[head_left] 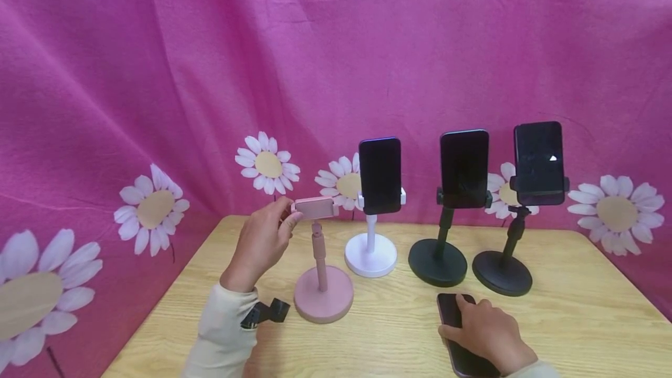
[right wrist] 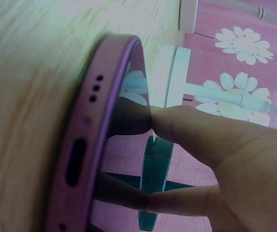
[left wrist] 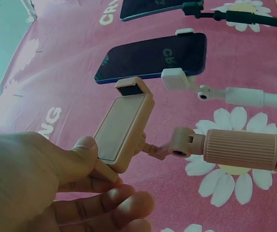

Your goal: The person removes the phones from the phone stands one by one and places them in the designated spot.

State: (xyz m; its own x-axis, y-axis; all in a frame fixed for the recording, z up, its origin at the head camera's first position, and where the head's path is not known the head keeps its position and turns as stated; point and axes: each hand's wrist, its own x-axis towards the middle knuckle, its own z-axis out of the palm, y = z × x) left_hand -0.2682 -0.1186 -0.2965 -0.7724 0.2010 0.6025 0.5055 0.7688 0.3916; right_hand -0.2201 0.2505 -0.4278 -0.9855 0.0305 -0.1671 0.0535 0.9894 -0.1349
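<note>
My left hand point(head_left: 262, 241) pinches the left end of the holder on a pink phone stand point(head_left: 315, 209), thumb in front and fingers around the end. In the left wrist view the stand's holder point(left wrist: 123, 125) has no phone in it, and its ribbed stem extends right. On the table at the front right lies a dark smartphone point(head_left: 459, 346), screen up. The fingertips of my right hand point(head_left: 490, 328) touch its screen. In the right wrist view the phone's pinkish edge point(right wrist: 87, 130) shows its charging port, and fingertip reflections appear on the screen.
Behind and to the right stand a white phone stand point(head_left: 371, 255), a dark green one point(head_left: 438, 264) and a black one point(head_left: 502, 273), each holding a phone upright. A pink flowered cloth point(head_left: 336, 74) hangs behind the wooden table point(head_left: 378, 325).
</note>
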